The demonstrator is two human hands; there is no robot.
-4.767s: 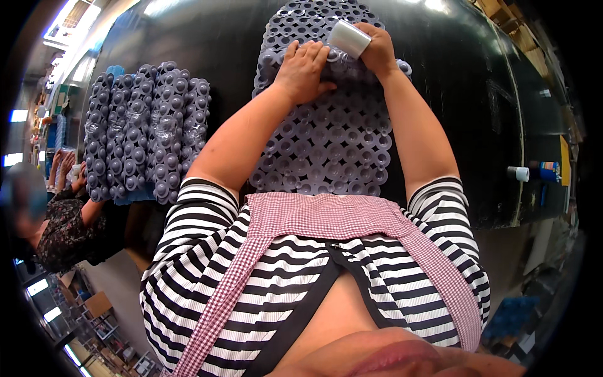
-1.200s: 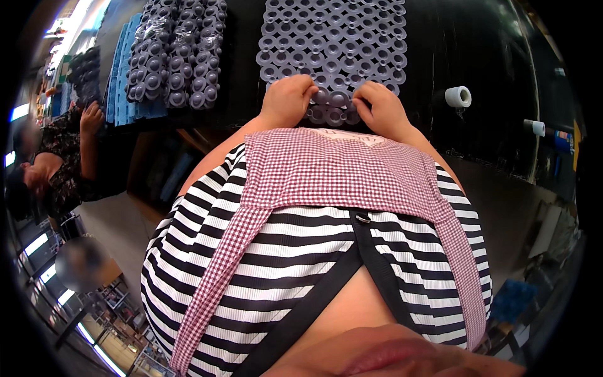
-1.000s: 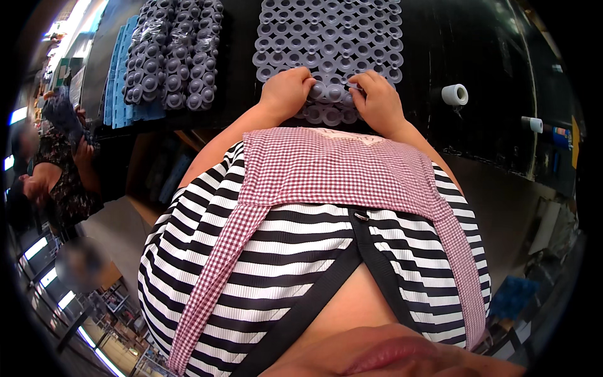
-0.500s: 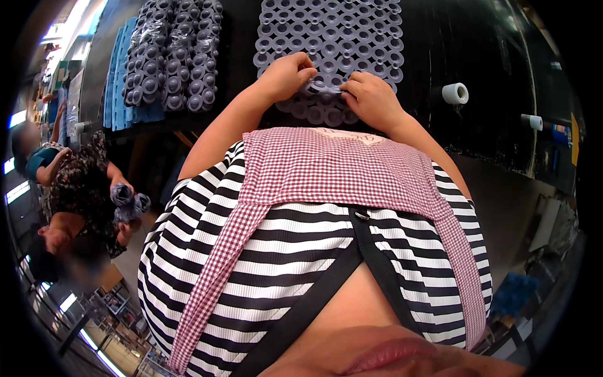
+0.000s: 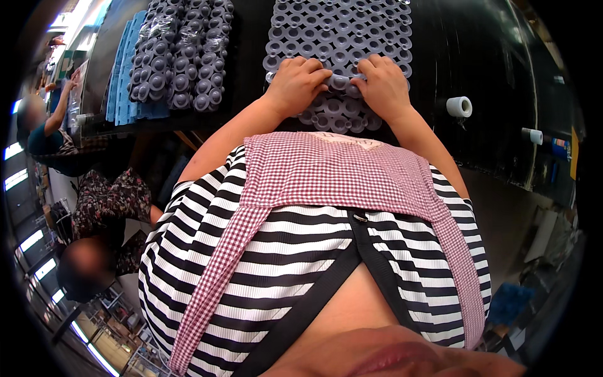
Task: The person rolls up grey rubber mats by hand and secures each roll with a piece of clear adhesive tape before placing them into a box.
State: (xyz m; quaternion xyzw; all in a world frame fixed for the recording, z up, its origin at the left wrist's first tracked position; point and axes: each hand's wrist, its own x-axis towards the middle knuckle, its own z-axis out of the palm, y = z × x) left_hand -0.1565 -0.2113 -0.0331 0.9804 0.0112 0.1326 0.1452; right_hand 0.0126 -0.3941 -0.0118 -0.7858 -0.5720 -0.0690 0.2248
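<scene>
Gripping a part-curled grey mat (image 5: 340, 56)

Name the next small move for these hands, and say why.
Probably roll the gray mat one small turn away from the body: the left hand and right hand grip it at a raised fold, and beyond them it lies flat.
</scene>
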